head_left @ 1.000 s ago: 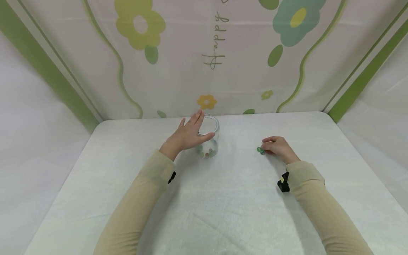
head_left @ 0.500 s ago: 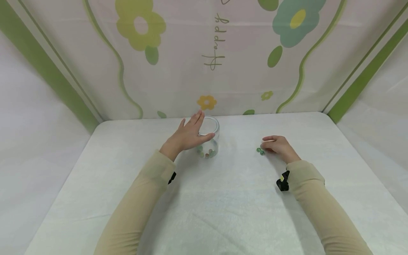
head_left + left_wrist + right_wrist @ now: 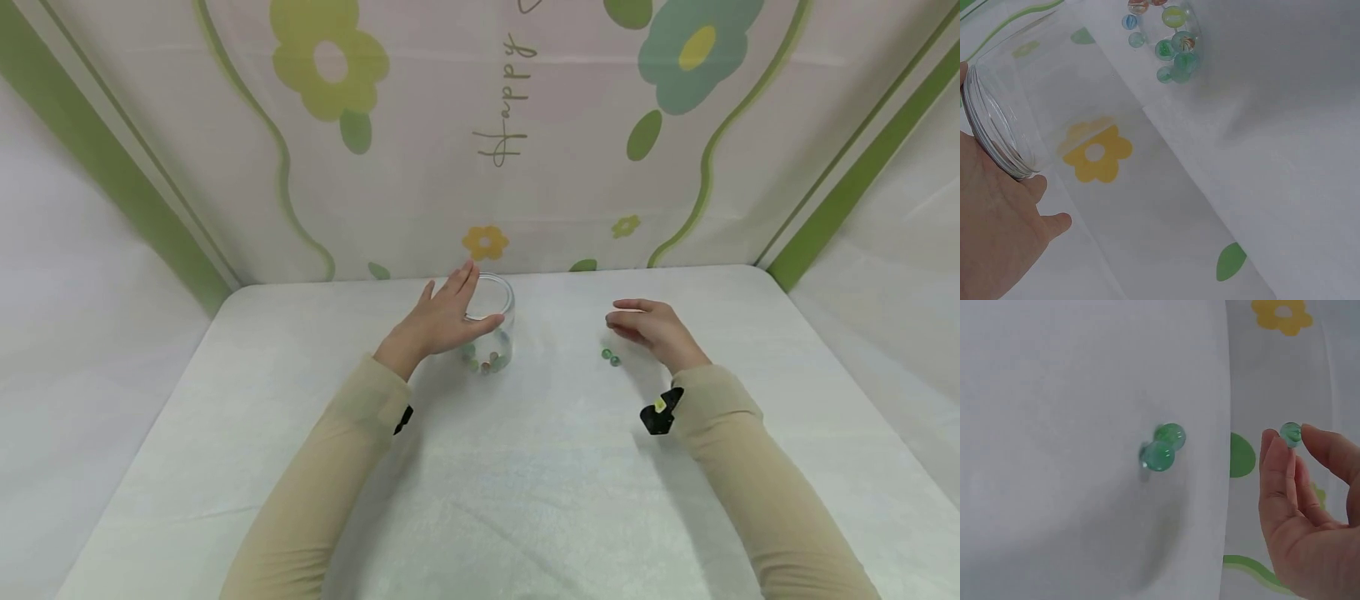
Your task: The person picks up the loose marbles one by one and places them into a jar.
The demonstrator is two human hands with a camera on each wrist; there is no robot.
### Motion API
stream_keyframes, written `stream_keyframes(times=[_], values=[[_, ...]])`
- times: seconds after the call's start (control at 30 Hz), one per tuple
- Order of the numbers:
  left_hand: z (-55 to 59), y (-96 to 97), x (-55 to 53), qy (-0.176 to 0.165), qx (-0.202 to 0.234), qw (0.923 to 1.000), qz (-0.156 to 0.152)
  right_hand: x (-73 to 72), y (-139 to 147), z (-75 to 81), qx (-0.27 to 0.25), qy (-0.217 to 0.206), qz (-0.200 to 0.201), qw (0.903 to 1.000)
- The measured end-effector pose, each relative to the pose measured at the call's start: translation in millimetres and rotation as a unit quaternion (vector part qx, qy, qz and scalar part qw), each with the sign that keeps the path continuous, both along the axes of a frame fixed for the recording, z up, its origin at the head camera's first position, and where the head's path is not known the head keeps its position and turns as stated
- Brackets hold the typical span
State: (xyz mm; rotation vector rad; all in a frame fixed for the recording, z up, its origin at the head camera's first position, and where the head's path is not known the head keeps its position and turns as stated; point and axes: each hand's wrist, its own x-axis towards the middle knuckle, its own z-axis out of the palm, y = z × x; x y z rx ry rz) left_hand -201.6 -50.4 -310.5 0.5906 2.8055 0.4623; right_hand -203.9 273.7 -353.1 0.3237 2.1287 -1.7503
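Observation:
A clear glass jar [image 3: 507,325] stands at the back middle of the table, with several coloured marbles [image 3: 1165,50] at its bottom. My left hand [image 3: 437,322] rests against the jar near its rim, fingers and thumb stretched out. Between the thumb and fingertips of my right hand [image 3: 1313,534] a green glass marble [image 3: 1290,434] is pinched, held above the table. Two more green marbles [image 3: 1159,456] lie touching or nearly touching each other on the table, just below that hand in the head view.
A white cloth covers the table [image 3: 480,483]. Behind it rises a pale backdrop [image 3: 420,183] with printed flowers, close to the jar. White side panels stand at left and right.
My right hand has lifted off the table with a green marble, moving slightly up in the head view. Two green marbles stay behind. My left hand and the jar have not moved.

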Motion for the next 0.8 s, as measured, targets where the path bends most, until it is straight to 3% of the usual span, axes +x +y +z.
stream_keyframes(times=[0.33, 0.6, 0.8], values=[[2.0, 0.7, 1.2, -0.004, -0.001, 1.0000, 0.000, -3.2, -18.0, 29.6, -0.169, -0.005, -0.044, 0.9846], [3.4, 0.8, 2.2, -0.005, -0.001, 1.0000, -0.002, -3.9, -39.3, 49.1, -0.220, 0.020, -0.034, 0.9747], [3.7, 0.8, 2.1, -0.004, 0.003, 1.0000, -0.001, -3.2, -58.5, 62.2, -0.207, 0.034, -0.016, 0.9777]])
